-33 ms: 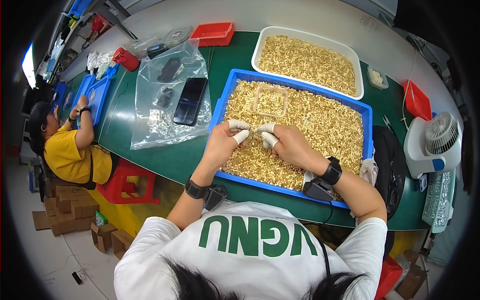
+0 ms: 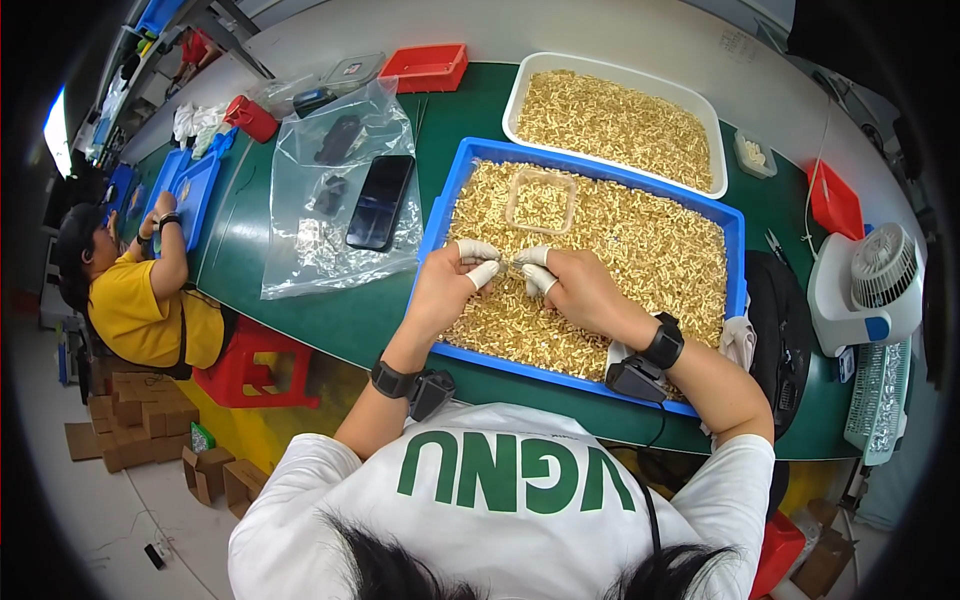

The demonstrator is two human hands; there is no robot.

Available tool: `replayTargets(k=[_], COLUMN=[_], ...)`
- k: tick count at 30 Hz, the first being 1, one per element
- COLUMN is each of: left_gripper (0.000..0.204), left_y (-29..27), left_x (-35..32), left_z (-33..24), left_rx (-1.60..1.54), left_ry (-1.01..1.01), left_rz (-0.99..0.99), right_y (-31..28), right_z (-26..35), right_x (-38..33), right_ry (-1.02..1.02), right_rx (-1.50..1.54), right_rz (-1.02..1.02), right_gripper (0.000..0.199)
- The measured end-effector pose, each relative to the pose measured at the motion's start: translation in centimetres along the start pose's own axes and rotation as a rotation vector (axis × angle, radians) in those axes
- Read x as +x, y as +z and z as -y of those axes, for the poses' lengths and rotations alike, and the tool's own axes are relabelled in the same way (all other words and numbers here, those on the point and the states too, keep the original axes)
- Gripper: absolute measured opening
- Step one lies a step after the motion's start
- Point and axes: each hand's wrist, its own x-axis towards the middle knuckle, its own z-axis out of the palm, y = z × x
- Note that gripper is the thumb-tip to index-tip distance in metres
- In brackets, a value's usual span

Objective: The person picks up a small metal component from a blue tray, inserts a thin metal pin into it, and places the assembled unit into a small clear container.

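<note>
My left hand (image 2: 447, 287) and my right hand (image 2: 583, 288) meet over the left part of a blue tray (image 2: 736, 275), fingertips almost touching. White finger cots cover several fingertips on both. Each thumb presses against its fingers in a pinch; whatever sits between them is too small to make out. Small gold-coloured metal pieces (image 2: 650, 270) fill the tray beneath. Just beyond my fingers, a clear square container (image 2: 571, 212) rests on the pieces, with more of them inside.
A white tray (image 2: 716, 150) of similar pieces stands behind. Left of the blue tray, a phone (image 2: 381, 203) lies on a clear plastic bag (image 2: 290, 235). To the right are a black bag (image 2: 778, 330) and a white fan (image 2: 880, 270). Another person (image 2: 150, 300) works at far left.
</note>
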Motion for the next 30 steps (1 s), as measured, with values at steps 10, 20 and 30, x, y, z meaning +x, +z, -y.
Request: replayTargets(k=[10, 20, 30], left_gripper=[0.017, 0.017, 0.016], left_y=[0.5, 0.4, 0.3], left_x=[-0.4, -0.5, -0.3], left_z=[-0.3, -0.2, 0.5], left_rx=[0.098, -0.031, -0.011], left_ry=[0.018, 0.112, 0.210], left_rz=[-0.025, -0.034, 0.088], right_y=[0.5, -0.2, -0.2], right_z=[-1.2, 0.8, 1.0], right_x=[-0.1, 0.1, 0.1], right_ry=[-0.161, 0.220, 0.251], right_rx=[-0.226, 0.301, 0.408], right_rz=[-0.076, 0.117, 0.171], right_gripper=[0.016, 0.014, 0.017])
